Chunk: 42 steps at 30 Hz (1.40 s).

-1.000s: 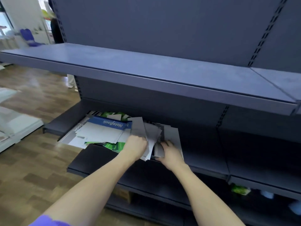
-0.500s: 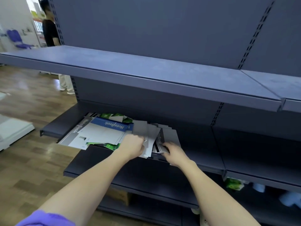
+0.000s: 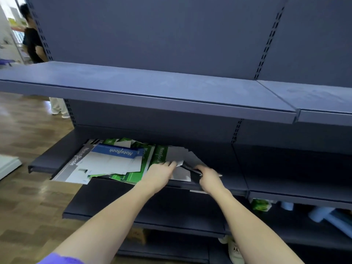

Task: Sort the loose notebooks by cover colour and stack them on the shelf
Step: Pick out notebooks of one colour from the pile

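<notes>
A loose heap of notebooks (image 3: 118, 161) lies on the dark middle shelf (image 3: 266, 180) of a blue-grey store rack, spilling over its near edge at the left. A blue-banded notebook (image 3: 116, 152) sits on top of the heap, a grey-covered notebook (image 3: 74, 166) juts out at the near left, and green notebooks (image 3: 152, 155) show beneath and to the right (their covers read "NoteBook"). At the right end of the heap lie grey notebooks (image 3: 182, 159). The left hand (image 3: 159, 173) rests on them with its fingers stretched forward over the covers. The right hand (image 3: 208, 177) pinches the near edge of the grey notebooks, fingers curled round it. The wide upper shelf (image 3: 152, 88) spans the rack above. A person in black (image 3: 31, 42) stands far left on the wooden floor (image 3: 22, 206).
</notes>
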Motion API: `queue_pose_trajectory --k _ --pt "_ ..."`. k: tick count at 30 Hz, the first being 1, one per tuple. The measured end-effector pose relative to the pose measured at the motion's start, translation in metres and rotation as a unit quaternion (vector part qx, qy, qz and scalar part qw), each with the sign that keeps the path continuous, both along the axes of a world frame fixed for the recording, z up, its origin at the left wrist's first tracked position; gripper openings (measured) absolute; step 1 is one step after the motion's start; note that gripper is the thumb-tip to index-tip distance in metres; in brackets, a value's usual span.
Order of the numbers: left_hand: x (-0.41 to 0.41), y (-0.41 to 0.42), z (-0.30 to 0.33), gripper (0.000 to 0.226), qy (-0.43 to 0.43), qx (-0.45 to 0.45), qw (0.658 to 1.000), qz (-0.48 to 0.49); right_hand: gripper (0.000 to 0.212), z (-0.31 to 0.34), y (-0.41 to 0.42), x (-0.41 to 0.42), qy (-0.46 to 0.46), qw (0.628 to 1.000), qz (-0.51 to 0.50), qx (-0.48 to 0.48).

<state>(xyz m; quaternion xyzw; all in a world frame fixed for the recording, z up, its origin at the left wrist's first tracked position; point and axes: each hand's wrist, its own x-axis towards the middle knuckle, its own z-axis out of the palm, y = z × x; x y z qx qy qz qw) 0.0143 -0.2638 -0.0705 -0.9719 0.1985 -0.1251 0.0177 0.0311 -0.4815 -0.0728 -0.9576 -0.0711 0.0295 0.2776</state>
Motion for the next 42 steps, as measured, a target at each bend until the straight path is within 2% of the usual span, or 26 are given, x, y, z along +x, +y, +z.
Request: queue_pose_trajectory --k 3,8,11,14,17,20,22,28,33,42 --pt "0.003 -0.029 -0.001 0.062 0.004 -0.018 0.999 -0.035 0.066 0.006 -0.028 -0.015 -0.042 0.997 -0.07 0.018" --pt "0.0 -0.095 -0.001 0.063 0.085 -0.073 0.988 -0.104 0.066 0.01 -0.087 -0.06 -0.066 0.984 -0.16 0.051" --pt "-0.007 -0.138 0.012 0.045 0.098 -0.077 0.981 -0.147 0.056 0.012 -0.124 -0.083 -0.075 0.972 -0.218 0.054" --pt "-0.012 -0.178 0.018 0.033 0.058 -0.076 0.976 -0.194 0.046 0.015 -0.162 -0.105 -0.073 0.962 -0.255 0.069" --pt "-0.016 -0.22 0.021 0.048 -0.002 -0.073 0.972 -0.222 0.036 0.024 -0.205 -0.123 -0.08 0.948 -0.282 0.121" --pt "-0.033 -0.269 0.041 0.062 0.005 -0.095 0.972 -0.216 0.022 0.039 -0.248 -0.142 -0.109 0.934 -0.305 0.149" --pt "-0.046 -0.306 0.055 0.063 0.012 -0.092 0.975 -0.204 0.018 0.047 -0.281 -0.153 -0.121 0.929 -0.314 0.15" --pt "-0.074 -0.426 0.081 0.056 -0.029 -0.059 0.979 -0.192 0.022 0.054 -0.385 -0.194 -0.144 0.911 -0.365 0.125" --pt "-0.092 -0.514 0.087 0.049 -0.039 -0.053 0.98 -0.186 0.049 0.048 -0.483 -0.233 -0.142 0.877 -0.443 0.118" --pt "-0.101 -0.642 0.089 0.034 0.003 -0.094 0.974 -0.204 0.047 0.047 -0.591 -0.269 -0.153 0.831 -0.51 0.164"
